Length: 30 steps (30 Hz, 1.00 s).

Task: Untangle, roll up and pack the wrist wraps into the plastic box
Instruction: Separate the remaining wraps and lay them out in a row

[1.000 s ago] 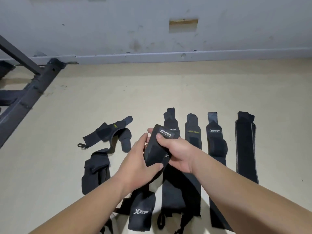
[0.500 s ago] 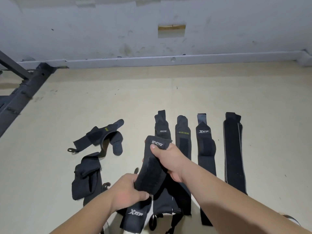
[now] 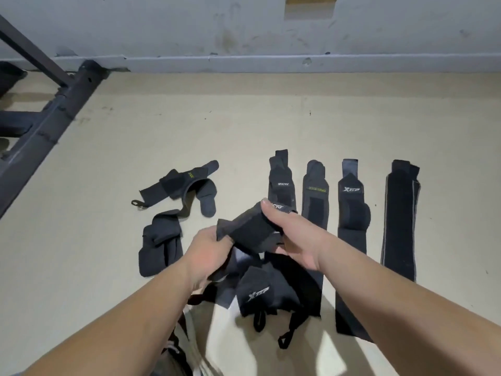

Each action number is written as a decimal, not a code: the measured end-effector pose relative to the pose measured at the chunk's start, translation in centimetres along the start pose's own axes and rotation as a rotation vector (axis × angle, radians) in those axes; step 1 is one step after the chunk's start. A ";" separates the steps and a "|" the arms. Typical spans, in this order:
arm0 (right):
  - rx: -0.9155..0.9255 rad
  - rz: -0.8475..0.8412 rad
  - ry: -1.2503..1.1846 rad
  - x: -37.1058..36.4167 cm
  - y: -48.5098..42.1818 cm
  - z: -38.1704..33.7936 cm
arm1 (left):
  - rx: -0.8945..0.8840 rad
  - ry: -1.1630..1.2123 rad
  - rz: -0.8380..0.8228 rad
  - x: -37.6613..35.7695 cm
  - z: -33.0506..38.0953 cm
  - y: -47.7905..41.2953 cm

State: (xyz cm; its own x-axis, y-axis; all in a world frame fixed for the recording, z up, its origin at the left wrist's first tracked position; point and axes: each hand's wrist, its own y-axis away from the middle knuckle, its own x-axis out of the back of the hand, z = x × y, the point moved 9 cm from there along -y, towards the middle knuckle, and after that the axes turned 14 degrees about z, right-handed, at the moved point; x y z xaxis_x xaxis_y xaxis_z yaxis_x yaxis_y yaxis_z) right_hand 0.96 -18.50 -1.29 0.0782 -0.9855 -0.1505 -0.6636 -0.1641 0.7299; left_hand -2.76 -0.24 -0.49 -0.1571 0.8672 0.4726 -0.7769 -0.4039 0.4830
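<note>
Both hands hold one black wrist wrap (image 3: 249,229) above the floor. My right hand (image 3: 295,237) grips its labelled upper end with the thumb on top. My left hand (image 3: 208,253) pinches its lower left end. Below them lies a loose black wrap with a white logo (image 3: 257,294) and thumb loops. Several black wraps lie flat side by side on the right: one at the left of the row (image 3: 280,180), one with yellow lettering (image 3: 315,191), one with a white logo (image 3: 352,202) and a long wide one (image 3: 401,218). No plastic box is in view.
A tangled pair of black wraps (image 3: 179,185) and a folded bundle (image 3: 160,245) lie on the beige floor at the left. A dark metal frame (image 3: 51,109) stands at the far left. A grey wall (image 3: 244,28) runs along the back.
The held wrap has swung from nearly upright to slanting leftward. My left hand has risen from the wrap's bottom to its left end. The view has tilted slightly.
</note>
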 end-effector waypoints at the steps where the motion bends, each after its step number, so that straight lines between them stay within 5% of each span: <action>1: -0.012 -0.042 0.080 -1.0 0.3 0.6 | 0.039 0.085 -0.032 -0.2 0.6 0.2; 6: -0.004 -0.178 0.262 -4.3 0.8 4.2 | 0.236 0.332 -0.016 0.4 0.3 0.6; 11: 0.051 -0.270 0.376 -6.7 1.5 5.2 | 0.315 0.282 0.133 3.2 -2.8 -1.0; 15: 0.105 -0.178 0.396 -7.3 1.2 5.3 | 0.368 0.240 0.163 4.2 -4.5 -1.5; 30: 0.103 -0.002 0.328 -2.3 4.1 5.0 | 0.008 -0.183 0.118 0.5 -0.8 -3.3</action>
State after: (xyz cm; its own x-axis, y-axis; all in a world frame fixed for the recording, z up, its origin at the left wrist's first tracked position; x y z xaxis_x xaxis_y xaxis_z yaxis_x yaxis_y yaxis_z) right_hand -5.64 -16.71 -1.26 0.3033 -0.9492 0.0833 -0.7338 -0.1770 0.6559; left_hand -0.73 1.74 -2.44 -0.1329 0.7469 0.6515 -0.7549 -0.5022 0.4217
